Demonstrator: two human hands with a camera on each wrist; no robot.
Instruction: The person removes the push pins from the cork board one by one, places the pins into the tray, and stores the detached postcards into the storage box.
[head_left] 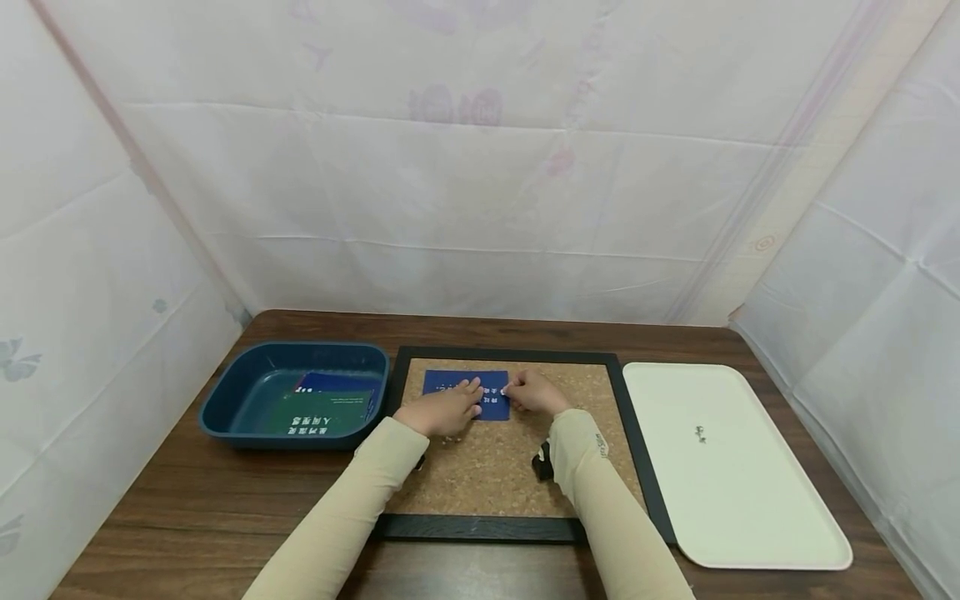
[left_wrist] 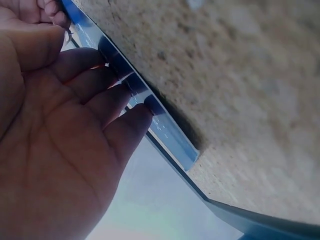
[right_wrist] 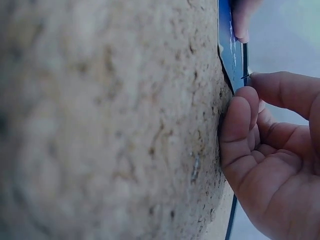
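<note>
A blue card [head_left: 491, 408] with white print lies on the cork board [head_left: 495, 475], near its top edge. My left hand [head_left: 447, 408] rests on the card, fingertips pressing its face; in the left wrist view those fingers [left_wrist: 120, 102] are extended and the card's near end lifts slightly off the cork. At the card's right edge, my right hand [head_left: 537, 392] pinches a small thumbtack [right_wrist: 245, 76] between thumb and forefinger. Its thin point faces the card in the right wrist view. The tack's head is mostly hidden by the fingertips.
Left of the board stands a dark blue tub [head_left: 225, 392] holding a green card [head_left: 330, 412] and blue cards. On the right lies a white tray [head_left: 750, 500] with a cluster of small dark items [head_left: 701, 434]. The board has a raised black frame [head_left: 480, 528].
</note>
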